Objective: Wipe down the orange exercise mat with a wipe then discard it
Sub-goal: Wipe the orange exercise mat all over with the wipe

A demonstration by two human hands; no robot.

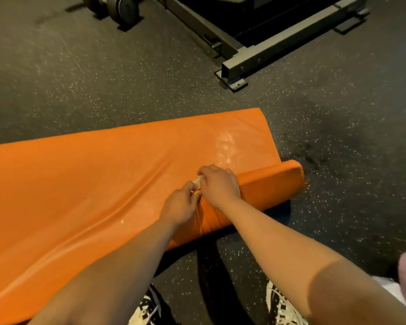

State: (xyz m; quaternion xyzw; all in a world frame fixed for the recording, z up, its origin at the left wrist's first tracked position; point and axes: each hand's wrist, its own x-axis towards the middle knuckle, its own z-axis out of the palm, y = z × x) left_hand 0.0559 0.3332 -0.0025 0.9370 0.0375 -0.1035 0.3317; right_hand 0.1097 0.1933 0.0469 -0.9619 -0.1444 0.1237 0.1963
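Head view, looking down over both forearms at an orange exercise mat [92, 184] spread on a dark speckled rubber floor [349, 160]. The mat runs from the lower left corner towards the right of centre; its near right edge is rolled over into a thick roll [267, 186] that rests on the flat part. A wet, glossy patch [225, 146] shows on the flat surface just beyond the roll, and long shallow creases run across the mat towards the lower left. The two hands meet at the inner end of the roll. The right hand [218, 184] lies knuckles up with its fingers curled down, and the left hand [181, 205] sits just beside it with its fingers curled towards it. Between them a small pale wipe [197, 180] is held bunched, gripped by both hands, and only a short piece of it shows. It sits against the mat where the roll meets the flat sheet. Two patterned black-and-white shoes [284, 308] stand on the floor below the arms. Dumbbells [117, 8] lie at the upper left, and the dark metal frame [256, 59] of a gym machine stands at the upper right, both well apart from the mat.
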